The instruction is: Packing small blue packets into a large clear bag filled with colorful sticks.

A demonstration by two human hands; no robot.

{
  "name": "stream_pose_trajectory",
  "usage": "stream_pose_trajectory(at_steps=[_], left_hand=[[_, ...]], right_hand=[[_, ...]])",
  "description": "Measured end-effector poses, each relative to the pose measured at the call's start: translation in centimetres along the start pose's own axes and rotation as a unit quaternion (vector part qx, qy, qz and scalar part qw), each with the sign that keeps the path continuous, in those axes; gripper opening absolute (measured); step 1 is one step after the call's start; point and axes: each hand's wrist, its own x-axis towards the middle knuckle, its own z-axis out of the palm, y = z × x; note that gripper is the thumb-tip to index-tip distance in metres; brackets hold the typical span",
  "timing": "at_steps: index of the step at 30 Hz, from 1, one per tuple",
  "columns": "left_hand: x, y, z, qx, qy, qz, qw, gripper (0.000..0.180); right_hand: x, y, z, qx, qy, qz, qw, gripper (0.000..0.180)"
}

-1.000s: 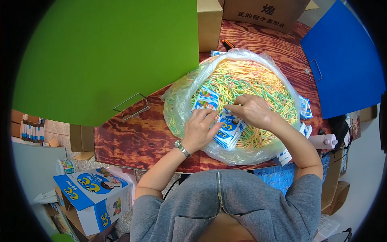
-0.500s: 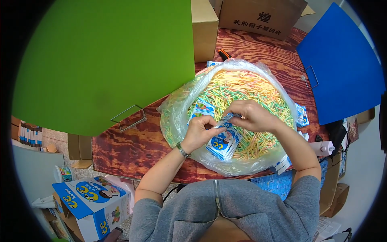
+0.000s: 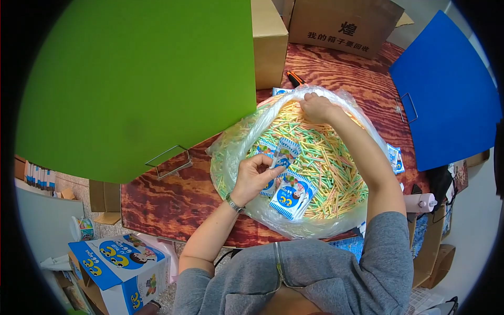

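My left hand (image 3: pixel 253 179) is closed on the edge of a small blue-and-white snack packet (image 3: pixel 288 151), held over a large clear plastic bag (image 3: pixel 237 152). Thin pastel candy sticks (image 3: pixel 336 157) in yellow, green and pink fill the bag. My right hand (image 3: pixel 318 108) reaches to the bag's far side, its fingers curled down at the sticks; its fingertips are hidden. Just below the left hand's packet, another blue-and-white packet (image 3: pixel 293 195) lies on the sticks. One more packet (image 3: pixel 265 147) is partly covered behind the held one.
The bag rests on a red wood-grain table (image 3: pixel 168 207). A green panel (image 3: pixel 142 79) stands at left, a blue panel (image 3: pixel 446 89) at right. Behind are cardboard boxes (image 3: pixel 336 26) and an orange-black cutter (image 3: pixel 295 79). A pink bottle (image 3: pixel 420 203) is at right, a printed carton (image 3: pixel 118 262) lower left.
My right hand has let go of the packet at my left hand and moved away to the bag's far side. The left hand still holds its packet, now tilted upright.
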Motion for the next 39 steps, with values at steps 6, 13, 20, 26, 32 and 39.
stream_pose_trajectory(at_steps=[6, 13, 20, 26, 32, 39], left_hand=[[0.5, 0.0, -0.1, 0.041, 0.007, 0.020, 0.999, 0.008], [0.5, 0.1, 0.3, 0.037, 0.035, 0.030, 0.998, 0.013], [0.1, 0.4, 0.1, 0.043, 0.038, 0.035, 0.998, 0.012], [0.1, 0.7, 0.4, 0.041, 0.046, 0.049, 0.997, 0.013], [0.0, 0.7, 0.0, 0.034, 0.047, 0.050, 0.997, 0.014], [3.8, 2.2, 1.8, -0.057, 0.047, 0.083, 0.994, 0.024]], right_hand=[[0.2, 0.6, 0.9, -0.033, -0.017, -0.028, 0.999, 0.029], [-0.3, 0.7, 0.7, -0.039, -0.033, -0.069, 0.996, 0.028], [-1.1, 0.4, 0.6, -0.074, -0.028, -0.072, 0.994, 0.032], [-1.4, 0.4, 0.7, -0.077, -0.037, -0.073, 0.994, 0.032], [-2.8, 1.7, -1.4, -0.059, 0.031, -0.078, 0.995, 0.021], [-9.3, 1.3, -4.8, 0.451, -0.163, -0.022, 0.877, 0.030]])
